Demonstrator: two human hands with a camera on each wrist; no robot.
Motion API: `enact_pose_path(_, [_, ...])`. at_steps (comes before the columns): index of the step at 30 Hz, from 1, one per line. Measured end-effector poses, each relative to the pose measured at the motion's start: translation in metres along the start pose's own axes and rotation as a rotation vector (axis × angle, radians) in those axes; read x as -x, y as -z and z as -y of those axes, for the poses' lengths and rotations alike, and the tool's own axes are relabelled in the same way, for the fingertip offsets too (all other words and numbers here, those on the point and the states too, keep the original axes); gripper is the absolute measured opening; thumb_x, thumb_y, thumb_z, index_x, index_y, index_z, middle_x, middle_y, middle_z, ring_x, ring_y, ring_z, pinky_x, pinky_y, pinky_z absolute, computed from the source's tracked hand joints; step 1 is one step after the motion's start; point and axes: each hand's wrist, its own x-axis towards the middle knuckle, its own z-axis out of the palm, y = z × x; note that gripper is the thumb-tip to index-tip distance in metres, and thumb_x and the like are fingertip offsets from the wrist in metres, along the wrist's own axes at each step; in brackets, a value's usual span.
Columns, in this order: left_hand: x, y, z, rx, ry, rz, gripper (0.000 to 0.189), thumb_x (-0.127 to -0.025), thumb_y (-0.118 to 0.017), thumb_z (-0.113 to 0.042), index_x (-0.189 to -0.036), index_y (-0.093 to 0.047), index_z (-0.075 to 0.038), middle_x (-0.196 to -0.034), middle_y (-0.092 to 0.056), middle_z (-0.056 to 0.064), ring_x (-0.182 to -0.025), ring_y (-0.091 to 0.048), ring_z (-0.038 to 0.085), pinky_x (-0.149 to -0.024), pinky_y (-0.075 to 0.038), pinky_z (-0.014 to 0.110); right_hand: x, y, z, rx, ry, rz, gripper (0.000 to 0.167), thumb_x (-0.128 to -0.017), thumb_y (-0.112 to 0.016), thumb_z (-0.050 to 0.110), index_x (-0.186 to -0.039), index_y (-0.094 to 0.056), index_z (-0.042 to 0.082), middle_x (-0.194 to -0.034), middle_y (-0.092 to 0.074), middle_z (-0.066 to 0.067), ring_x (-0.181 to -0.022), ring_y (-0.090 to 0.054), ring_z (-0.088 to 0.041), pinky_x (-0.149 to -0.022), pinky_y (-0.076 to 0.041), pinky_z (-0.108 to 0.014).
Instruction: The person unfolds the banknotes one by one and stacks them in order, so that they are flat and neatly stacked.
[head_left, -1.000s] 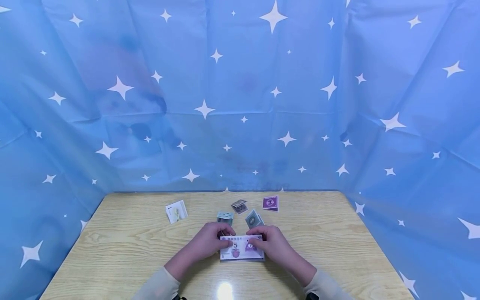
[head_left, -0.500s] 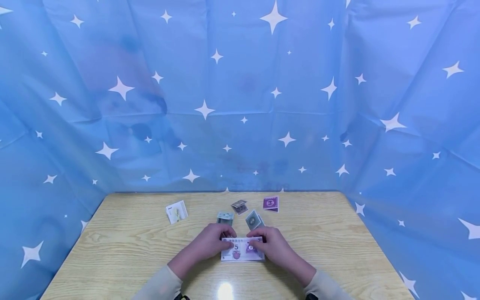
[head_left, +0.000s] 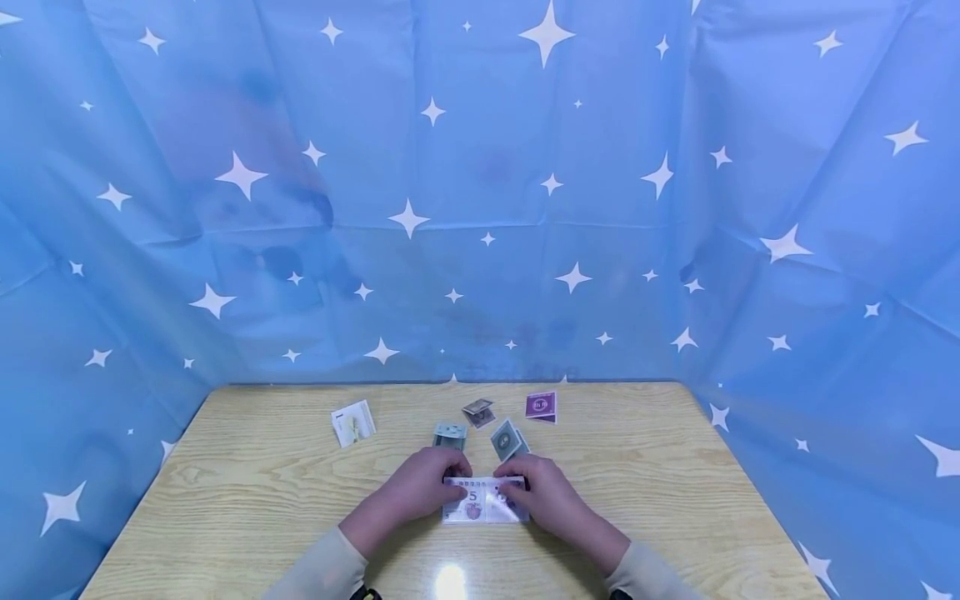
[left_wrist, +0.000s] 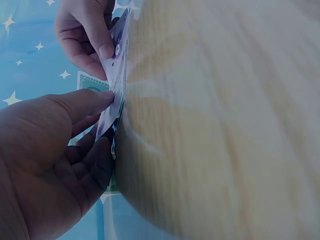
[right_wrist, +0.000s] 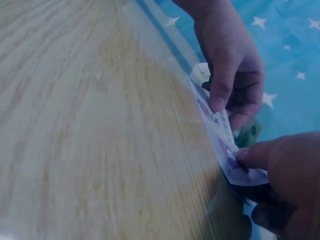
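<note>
A white and purple banknote marked 5 (head_left: 474, 507) lies lengthwise between the two hands near the front middle of the table. At its left end, my left hand (head_left: 422, 485) pinches the upper edge, thumb on the printed face and fingers behind. My right hand (head_left: 549, 493) pinches the right end the same way. A faint vertical crease shows near the note's middle. In the left wrist view the banknote (left_wrist: 116, 75) is seen nearly edge-on, tilted just above the tabletop. The right wrist view shows the banknote (right_wrist: 212, 122) with both thumbs on its face.
Beyond the hands stand folded notes: a teal one (head_left: 450, 433), a grey-green one (head_left: 506, 440), a brown one (head_left: 478, 412) and a purple one (head_left: 541, 406). A white-and-green folded note (head_left: 352, 423) lies farther left. A starry blue curtain (head_left: 480, 275) surrounds the wooden table (head_left: 247, 500).
The banknote has moved slightly toward the person and tilted, its right half now catching glare. My left hand has shifted a little to the right. Both hands keep their pinch.
</note>
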Motion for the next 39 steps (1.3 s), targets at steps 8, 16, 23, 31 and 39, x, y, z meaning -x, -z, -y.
enact_pose_path(8, [-0.0002, -0.0026, -0.0001, -0.064, 0.006, -0.003, 0.016, -0.092, -0.09, -0.021, -0.104, -0.079, -0.023, -0.099, -0.068, -0.015, -0.094, -0.063, 0.005, -0.089, -0.057, 0.037, -0.0005, -0.0005, 0.0014, 0.115, 0.042, 0.005, 0.015, -0.099, -0.083, 0.009, -0.112, -0.083, 0.017, -0.112, -0.076, 0.004, -0.106, -0.074, -0.022, -0.093, -0.063, -0.043])
enact_pose_path(16, [-0.0003, -0.0042, 0.0005, -0.106, 0.01, -0.01, 0.018, -0.091, -0.09, -0.023, -0.105, -0.079, -0.024, -0.101, -0.067, -0.015, -0.094, -0.062, 0.005, -0.089, -0.057, 0.036, 0.0006, -0.0017, 0.0019, 0.192, 0.049, 0.011, 0.015, -0.099, -0.083, 0.011, -0.112, -0.083, 0.017, -0.113, -0.072, 0.004, -0.107, -0.073, -0.024, -0.094, -0.062, -0.047])
enact_pose_path(23, [0.0022, -0.0003, -0.0033, -0.115, -0.007, -0.026, 0.019, -0.09, -0.091, -0.021, -0.105, -0.08, -0.022, -0.1, -0.062, -0.009, -0.091, -0.059, 0.008, -0.086, -0.057, 0.035, 0.0006, -0.0031, 0.0011, 0.202, 0.015, -0.017, 0.013, -0.098, -0.084, 0.012, -0.109, -0.083, 0.019, -0.116, -0.068, 0.003, -0.113, -0.071, -0.026, -0.098, -0.061, -0.05])
enact_pose_path(31, [0.002, -0.0003, -0.0026, -0.1, -0.014, -0.026, 0.02, -0.089, -0.092, -0.02, -0.105, -0.079, -0.021, -0.099, -0.062, -0.009, -0.09, -0.06, 0.008, -0.085, -0.056, 0.033, 0.0014, -0.0051, -0.001, 0.206, 0.04, -0.046, 0.014, -0.096, -0.086, 0.01, -0.107, -0.083, 0.019, -0.117, -0.069, 0.002, -0.113, -0.065, -0.023, -0.096, -0.06, -0.047])
enact_pose_path(39, [0.0028, 0.0005, -0.0031, -0.084, -0.013, -0.022, 0.021, -0.089, -0.093, -0.019, -0.105, -0.079, -0.021, -0.1, -0.063, -0.01, -0.09, -0.061, 0.008, -0.085, -0.057, 0.033, 0.0, -0.0044, -0.0015, 0.212, 0.056, -0.052, 0.014, -0.097, -0.086, 0.011, -0.107, -0.082, 0.02, -0.115, -0.068, 0.006, -0.108, -0.061, -0.018, -0.091, -0.059, -0.039])
